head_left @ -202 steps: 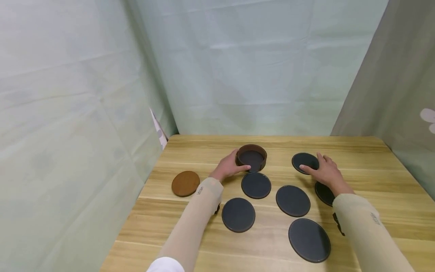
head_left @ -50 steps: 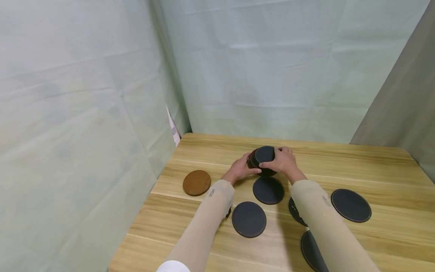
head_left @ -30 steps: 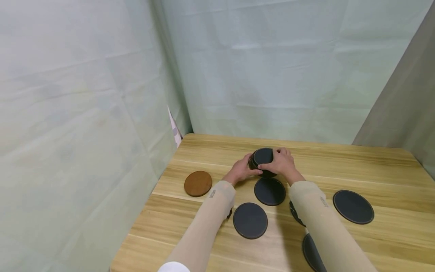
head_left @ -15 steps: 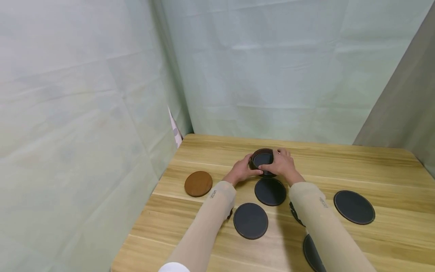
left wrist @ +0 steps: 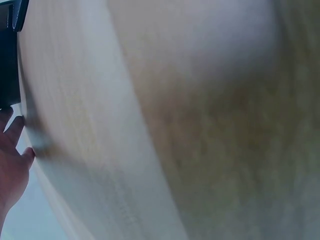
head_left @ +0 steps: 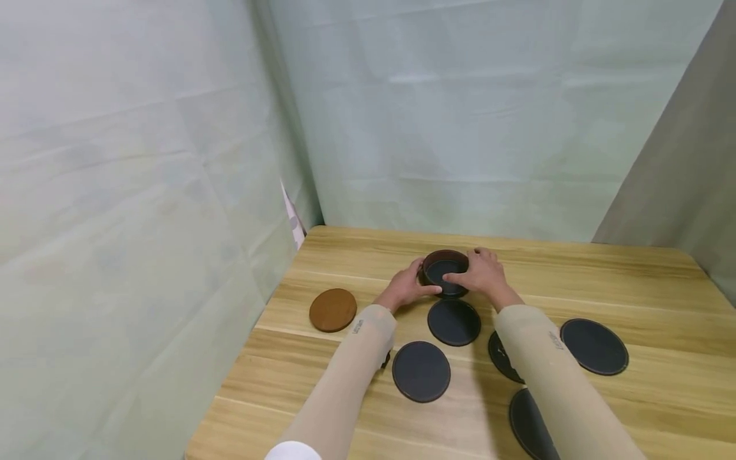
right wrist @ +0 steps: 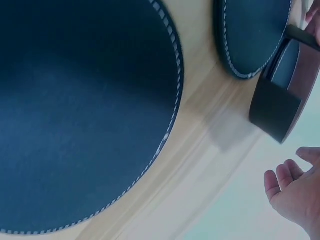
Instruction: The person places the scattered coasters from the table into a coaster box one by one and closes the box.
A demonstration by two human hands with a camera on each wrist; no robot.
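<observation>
A round brown holder stands on the wooden table with a dark coaster lying flat inside it. My left hand curls round the holder's left side. My right hand lies relaxed over its right rim and holds nothing. In the right wrist view the holder shows edge-on, and my right hand has loose fingers beside it. The left wrist view is blurred. It shows wood grain and my left hand at the lower left.
Several dark round coasters lie loose: one just before the holder, one nearer, one at the right. Two are partly hidden by my right forearm. A brown lid lies at the left. Cloth walls enclose the table.
The coaster that my right hand held tilted on top of the holder has dropped flat inside. My right hand has let go and shifted slightly right. The left hand keeps its grip.
</observation>
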